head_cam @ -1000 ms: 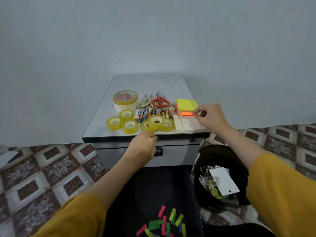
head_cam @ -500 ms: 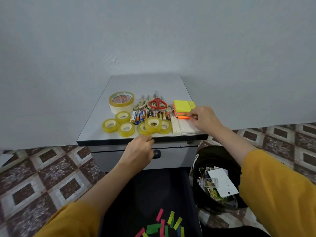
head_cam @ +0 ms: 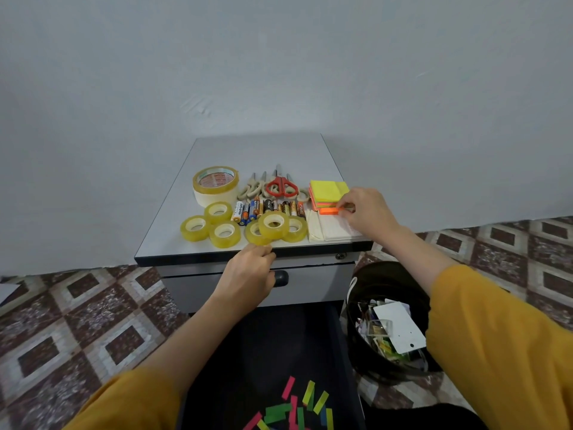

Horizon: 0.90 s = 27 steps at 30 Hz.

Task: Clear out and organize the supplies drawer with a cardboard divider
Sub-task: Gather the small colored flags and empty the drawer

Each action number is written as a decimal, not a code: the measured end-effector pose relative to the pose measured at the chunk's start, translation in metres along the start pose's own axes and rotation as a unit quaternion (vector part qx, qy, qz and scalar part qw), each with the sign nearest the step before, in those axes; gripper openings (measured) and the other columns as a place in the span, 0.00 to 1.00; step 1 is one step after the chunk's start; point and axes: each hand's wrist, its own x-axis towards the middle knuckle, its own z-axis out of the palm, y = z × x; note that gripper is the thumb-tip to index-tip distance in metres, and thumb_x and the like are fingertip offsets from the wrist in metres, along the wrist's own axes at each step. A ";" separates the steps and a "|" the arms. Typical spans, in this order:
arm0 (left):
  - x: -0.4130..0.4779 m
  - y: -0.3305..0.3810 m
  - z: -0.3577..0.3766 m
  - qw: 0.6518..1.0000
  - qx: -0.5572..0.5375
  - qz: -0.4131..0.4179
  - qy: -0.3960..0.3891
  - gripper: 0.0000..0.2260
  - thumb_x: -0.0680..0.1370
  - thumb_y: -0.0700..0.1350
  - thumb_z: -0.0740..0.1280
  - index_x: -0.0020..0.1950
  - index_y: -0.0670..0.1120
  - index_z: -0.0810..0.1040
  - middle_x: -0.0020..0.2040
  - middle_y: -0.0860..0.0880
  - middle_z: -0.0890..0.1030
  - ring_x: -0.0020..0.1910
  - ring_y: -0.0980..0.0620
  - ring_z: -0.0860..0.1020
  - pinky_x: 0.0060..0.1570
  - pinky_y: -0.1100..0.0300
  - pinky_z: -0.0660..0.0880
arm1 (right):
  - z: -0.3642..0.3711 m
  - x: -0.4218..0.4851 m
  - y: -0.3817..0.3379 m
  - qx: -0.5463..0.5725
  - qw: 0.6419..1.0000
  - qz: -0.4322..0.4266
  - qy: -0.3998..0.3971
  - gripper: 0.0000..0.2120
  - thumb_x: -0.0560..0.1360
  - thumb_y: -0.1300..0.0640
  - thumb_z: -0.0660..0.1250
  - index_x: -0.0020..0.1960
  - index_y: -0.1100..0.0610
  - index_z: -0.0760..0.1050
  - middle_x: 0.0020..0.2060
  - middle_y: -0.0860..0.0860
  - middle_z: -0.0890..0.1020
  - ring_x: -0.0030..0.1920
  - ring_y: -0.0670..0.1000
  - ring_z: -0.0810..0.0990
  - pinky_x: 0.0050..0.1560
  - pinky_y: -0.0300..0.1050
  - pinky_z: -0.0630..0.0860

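Here, an orange note pad is pinched by the right hand; the left hand is curled against a tape roll, grip unclear.

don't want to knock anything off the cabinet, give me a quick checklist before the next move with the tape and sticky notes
1. Right hand pinches the orange sticky pad: ok.
2. Left hand holding one of the tape rolls: cannot tell, its fingers curl just below them.
3. Stacked roll steady: not ok, it rests on two others near the front edge.
4. Drawer emptied: not ok, coloured strips lie in it.
5. Cardboard divider at hand: cannot tell, none in view.
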 end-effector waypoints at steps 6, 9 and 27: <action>0.001 -0.001 0.003 1.000 -0.002 -0.006 0.011 0.18 0.53 0.34 0.80 0.41 0.36 0.84 0.40 0.41 0.84 0.36 0.44 0.82 0.33 0.57 0.79 | 0.004 0.001 0.000 -0.001 1.000 -0.001 0.007 0.08 0.74 0.65 0.65 0.48 0.65 0.81 0.45 0.60 0.81 0.47 0.59 0.78 0.47 0.43 0.68; 0.000 -0.002 0.004 1.000 -0.007 -0.012 -0.001 0.17 0.54 0.34 0.79 0.41 0.36 0.84 0.41 0.41 0.84 0.37 0.44 0.82 0.33 0.57 0.79 | 0.003 -0.001 0.000 0.013 1.000 0.009 0.020 0.08 0.73 0.65 0.66 0.49 0.65 0.81 0.47 0.60 0.80 0.48 0.58 0.77 0.47 0.42 0.67; -0.058 0.014 0.009 0.971 -0.207 -0.116 -0.015 0.06 0.74 0.40 0.69 0.46 0.41 0.84 0.52 0.45 0.83 0.53 0.50 0.80 0.59 0.62 0.72 | 0.070 -0.142 -0.096 0.210 0.975 0.002 -0.076 0.02 0.70 0.64 0.69 0.42 0.62 0.81 0.39 0.56 0.81 0.42 0.54 0.79 0.44 0.43 0.72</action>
